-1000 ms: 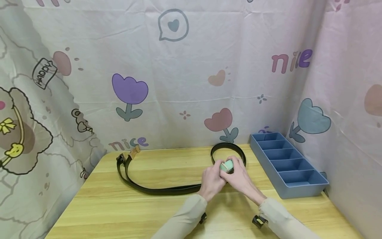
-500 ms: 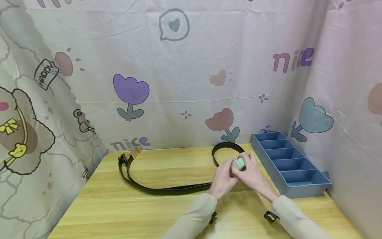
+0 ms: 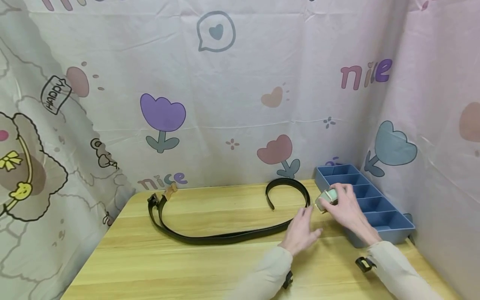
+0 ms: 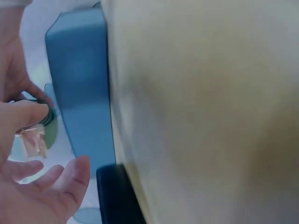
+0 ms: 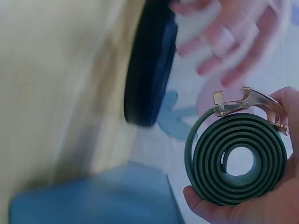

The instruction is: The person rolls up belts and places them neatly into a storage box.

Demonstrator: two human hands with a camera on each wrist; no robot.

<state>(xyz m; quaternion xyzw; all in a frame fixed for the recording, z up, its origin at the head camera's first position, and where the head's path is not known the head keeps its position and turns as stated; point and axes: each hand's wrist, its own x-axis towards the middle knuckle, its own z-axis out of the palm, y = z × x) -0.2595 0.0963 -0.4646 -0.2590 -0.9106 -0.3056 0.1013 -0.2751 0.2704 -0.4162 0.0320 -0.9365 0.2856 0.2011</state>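
Observation:
In the head view my right hand (image 3: 348,210) grips a rolled-up green belt (image 3: 326,199) between thumb and fingers, just left of the divided blue box (image 3: 390,238). The right wrist view shows the belt's tight coil (image 5: 210,161) from the side, with a gold-coloured buckle (image 5: 252,99) across its top. My left hand (image 3: 300,234) is apart from the coil, fingers spread and holding nothing. It is near the right part of a long black belt strip (image 3: 228,238) lying on the table.
Two buckle ends, one black (image 3: 153,200) and one tan (image 3: 170,191), lie at the table's far left. The strip's other end curls into an open loop (image 3: 286,181) near the back. Patterned curtains (image 3: 225,104) hang behind the wooden table (image 3: 150,262).
Both hands have moved right. They held the rolled green belt together before; the left hand has let go, and the right hand has carried it to the blue box's left side.

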